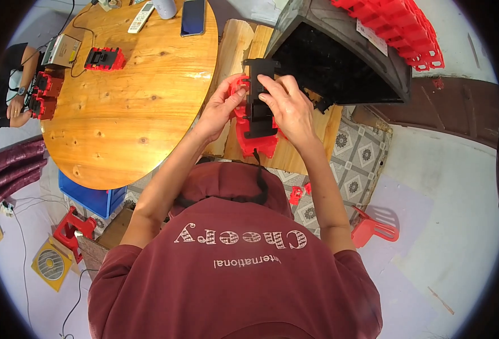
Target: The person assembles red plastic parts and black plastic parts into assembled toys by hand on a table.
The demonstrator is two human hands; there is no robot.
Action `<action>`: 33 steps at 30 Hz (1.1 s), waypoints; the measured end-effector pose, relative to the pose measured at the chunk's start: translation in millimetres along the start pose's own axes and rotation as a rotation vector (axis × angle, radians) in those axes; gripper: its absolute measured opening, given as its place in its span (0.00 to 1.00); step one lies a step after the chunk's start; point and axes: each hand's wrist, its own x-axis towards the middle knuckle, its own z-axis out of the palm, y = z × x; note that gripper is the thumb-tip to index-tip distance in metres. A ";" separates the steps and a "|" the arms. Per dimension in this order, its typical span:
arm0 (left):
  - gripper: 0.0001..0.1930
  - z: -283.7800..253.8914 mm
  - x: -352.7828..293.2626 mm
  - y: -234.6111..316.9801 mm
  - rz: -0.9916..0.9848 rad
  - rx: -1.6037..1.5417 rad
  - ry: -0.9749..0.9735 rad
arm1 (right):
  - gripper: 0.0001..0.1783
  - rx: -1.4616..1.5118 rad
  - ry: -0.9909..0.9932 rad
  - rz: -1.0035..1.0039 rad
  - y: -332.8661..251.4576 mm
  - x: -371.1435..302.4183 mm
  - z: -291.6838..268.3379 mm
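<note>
Left of the black bin, the left hand pinches the red plastic frame; the half-curled right hand touches the black plastic part, grip unclear. Even pressure seems best.

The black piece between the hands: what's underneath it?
Red plastic shows past the near end of the black piece, with more red at the left hand. What lies directly beneath is covered; the right hand also hides part of the right side.

The round table bears a dark phone near its right edge, then, leftward, a pale container and white remote.
</note>
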 end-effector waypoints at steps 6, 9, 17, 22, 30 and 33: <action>0.25 -4.6 -7.4 12.8 0.040 -0.029 0.060 | 0.13 0.100 0.158 -0.099 -9.0 10.3 -14.0; 0.27 -14.1 -9.1 15.9 0.114 -0.133 0.105 | 0.12 0.105 0.215 0.037 -27.5 -0.2 -34.9; 0.32 -9.4 -16.3 23.5 0.365 -0.212 -0.026 | 0.15 -0.078 0.232 0.031 -58.9 -18.0 -14.3; 0.36 -1.8 -23.0 28.3 0.397 -0.208 -0.093 | 0.14 -0.116 0.233 0.027 -61.7 -21.3 -6.5; 0.34 -2.8 -30.8 26.8 0.375 -0.206 -0.084 | 0.14 -0.087 0.177 0.013 -65.8 -28.5 -1.1; 0.32 -1.6 -37.3 33.1 0.304 -0.131 -0.010 | 0.16 -0.056 0.204 0.020 -63.8 -16.0 -0.7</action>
